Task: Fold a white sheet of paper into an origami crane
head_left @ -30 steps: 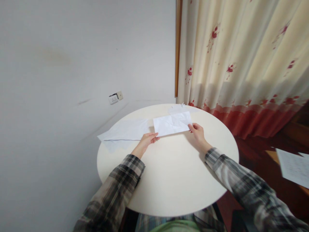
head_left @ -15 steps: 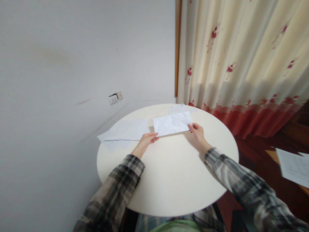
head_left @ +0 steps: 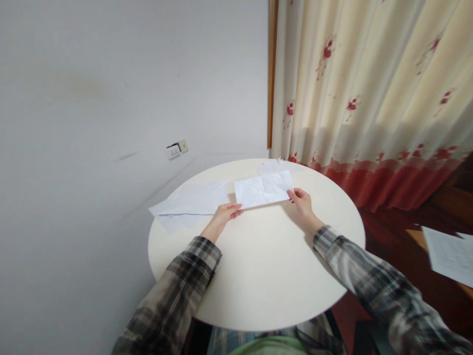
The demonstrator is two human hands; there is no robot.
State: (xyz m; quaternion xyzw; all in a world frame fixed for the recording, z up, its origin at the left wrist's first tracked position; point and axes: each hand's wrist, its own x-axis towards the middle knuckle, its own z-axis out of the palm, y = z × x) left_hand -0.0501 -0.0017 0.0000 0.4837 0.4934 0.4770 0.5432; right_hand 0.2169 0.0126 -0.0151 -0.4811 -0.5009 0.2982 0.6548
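Between my two hands is a creased white sheet of paper (head_left: 263, 189), held a little above the round white table (head_left: 273, 266). My left hand (head_left: 226, 215) is closed on its near left corner, thumb on top. At its right edge, my right hand (head_left: 301, 199) pinches the paper between thumb and fingers. More white paper (head_left: 192, 198) lies on the table just left of the held sheet, its left end reaching over the table's edge. Behind the held sheet rests another white paper (head_left: 280, 167), partly hidden.
A pale wall with a socket (head_left: 173, 152) borders the table on the left. The patterned curtain (head_left: 362, 98) hangs behind and to the right. Printed sheets (head_left: 449, 256) lie on a brown surface at the lower right.
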